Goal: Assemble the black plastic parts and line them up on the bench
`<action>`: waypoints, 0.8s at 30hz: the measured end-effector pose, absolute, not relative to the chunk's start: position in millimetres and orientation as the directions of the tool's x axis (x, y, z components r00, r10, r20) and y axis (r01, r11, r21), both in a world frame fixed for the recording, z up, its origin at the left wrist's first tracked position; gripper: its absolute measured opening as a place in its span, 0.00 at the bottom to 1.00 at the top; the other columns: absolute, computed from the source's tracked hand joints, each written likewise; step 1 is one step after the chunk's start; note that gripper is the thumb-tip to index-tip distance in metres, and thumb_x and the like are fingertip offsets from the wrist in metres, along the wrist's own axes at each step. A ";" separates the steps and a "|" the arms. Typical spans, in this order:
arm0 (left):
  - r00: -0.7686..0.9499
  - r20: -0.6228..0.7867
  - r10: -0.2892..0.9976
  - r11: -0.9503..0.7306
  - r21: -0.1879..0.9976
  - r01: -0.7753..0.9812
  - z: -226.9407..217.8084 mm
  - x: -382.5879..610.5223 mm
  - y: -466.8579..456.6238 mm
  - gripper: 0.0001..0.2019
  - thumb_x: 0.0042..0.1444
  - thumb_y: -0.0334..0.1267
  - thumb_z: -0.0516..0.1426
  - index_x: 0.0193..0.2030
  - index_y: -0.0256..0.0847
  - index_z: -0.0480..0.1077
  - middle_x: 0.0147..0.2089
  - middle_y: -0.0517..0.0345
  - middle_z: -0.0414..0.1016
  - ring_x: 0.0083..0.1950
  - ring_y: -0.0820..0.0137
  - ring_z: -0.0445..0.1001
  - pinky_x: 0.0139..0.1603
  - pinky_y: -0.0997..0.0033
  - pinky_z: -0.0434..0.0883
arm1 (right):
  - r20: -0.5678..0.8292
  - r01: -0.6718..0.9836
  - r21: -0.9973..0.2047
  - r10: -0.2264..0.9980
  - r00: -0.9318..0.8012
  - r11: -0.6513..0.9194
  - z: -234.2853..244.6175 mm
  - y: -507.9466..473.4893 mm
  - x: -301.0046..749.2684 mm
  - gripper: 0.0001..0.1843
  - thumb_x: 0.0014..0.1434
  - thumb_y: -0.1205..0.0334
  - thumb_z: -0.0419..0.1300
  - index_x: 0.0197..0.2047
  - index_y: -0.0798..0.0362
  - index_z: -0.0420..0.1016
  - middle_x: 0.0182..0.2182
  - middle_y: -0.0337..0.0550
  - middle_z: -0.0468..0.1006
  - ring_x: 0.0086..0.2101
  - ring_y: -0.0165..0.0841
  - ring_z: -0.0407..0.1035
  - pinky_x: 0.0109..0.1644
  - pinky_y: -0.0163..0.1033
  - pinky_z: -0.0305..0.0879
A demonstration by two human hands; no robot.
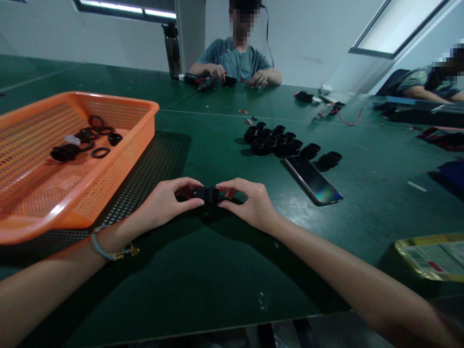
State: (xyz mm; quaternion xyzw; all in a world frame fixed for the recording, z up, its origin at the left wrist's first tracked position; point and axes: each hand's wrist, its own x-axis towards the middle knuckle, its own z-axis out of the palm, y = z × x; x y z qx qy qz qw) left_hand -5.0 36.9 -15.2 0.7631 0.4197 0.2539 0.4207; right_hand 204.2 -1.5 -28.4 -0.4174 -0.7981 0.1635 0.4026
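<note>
Between my hands, just above the green table [152, 304], is a black ribbed plastic fitting [206, 195], lying sideways. My left hand [174, 198] pinches its left end between thumb and fingers. On the opposite end, the fingertips of my right hand [248, 198] close around it. Part of the fitting is hidden by the fingertips. Beyond my right hand stands a cluster of similar black fittings [271, 140], with two more lying slightly apart. A phone [313, 180] with a dark screen lies to the right of them.
An orange mesh basket [145, 140] on the left holds black rings [100, 152] and a black threaded part [65, 152]. A yellow-edged package [431, 256] lies at right. Across the table sits a person [235, 60] near a power drill [203, 81] and a bottle [172, 50].
</note>
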 end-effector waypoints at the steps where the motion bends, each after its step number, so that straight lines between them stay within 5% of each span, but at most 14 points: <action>1: 0.519 0.034 0.854 -0.293 0.856 0.426 -15.2 -5.0 36.9 0.19 0.43 0.47 0.60 0.40 0.36 0.72 0.38 0.53 0.78 0.38 0.63 0.76 0.43 0.63 0.73 | 0.504 0.532 -0.598 0.798 -0.332 0.599 -28.3 -1.7 204.4 0.14 0.49 0.70 0.65 0.41 0.55 0.75 0.33 0.40 0.79 0.30 0.29 0.72 0.36 0.36 0.70; 24: 0.524 0.031 0.851 -0.295 0.854 0.429 -15.4 -5.3 37.4 0.19 0.44 0.47 0.59 0.40 0.36 0.71 0.38 0.53 0.78 0.38 0.63 0.75 0.43 0.63 0.73 | 0.549 0.522 -0.575 0.770 -0.325 0.630 -29.9 -1.7 204.1 0.13 0.49 0.70 0.65 0.40 0.54 0.76 0.35 0.42 0.79 0.31 0.29 0.72 0.35 0.36 0.71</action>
